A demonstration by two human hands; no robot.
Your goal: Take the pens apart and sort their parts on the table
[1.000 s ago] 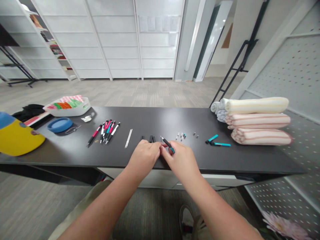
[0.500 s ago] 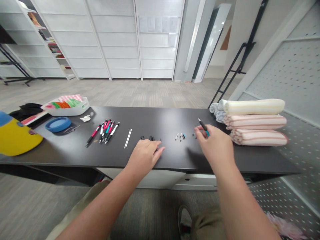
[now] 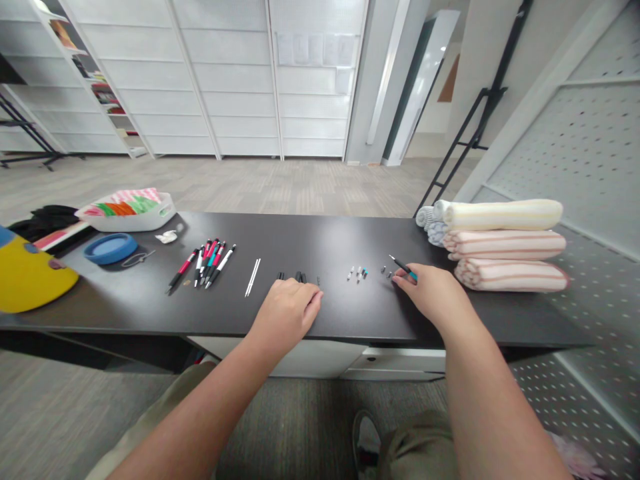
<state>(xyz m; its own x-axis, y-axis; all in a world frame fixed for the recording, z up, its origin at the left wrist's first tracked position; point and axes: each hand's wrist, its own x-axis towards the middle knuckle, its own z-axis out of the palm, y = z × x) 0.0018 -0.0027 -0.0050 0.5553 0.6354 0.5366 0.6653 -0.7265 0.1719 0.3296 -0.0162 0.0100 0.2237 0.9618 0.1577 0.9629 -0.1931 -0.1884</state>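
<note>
right hand (image 3: 431, 289) holds pen part (image 3: 402, 266); left hand (image 3: 288, 308) by black pieces (image 3: 299, 276)

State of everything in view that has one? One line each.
Black-and-teal pen: tilted, tip exposed
Right hand: grip closed on that pen
Left hand: palm down, grip hidden
Black pen parts: lying, partly behind left hand
Silver pieces: lying beside right hand
Small pen parts: lying loose
White rods: lying side by side
Pens: mostly heaped together
Rolled towels: stacked
White basket: holding colored cloths

two slim white rods (image 3: 252, 277), two tiny metallic pieces (image 3: 383, 269), one black-and-turquoise pen piece (image 3: 403, 267), one white basket (image 3: 127, 224)
</note>
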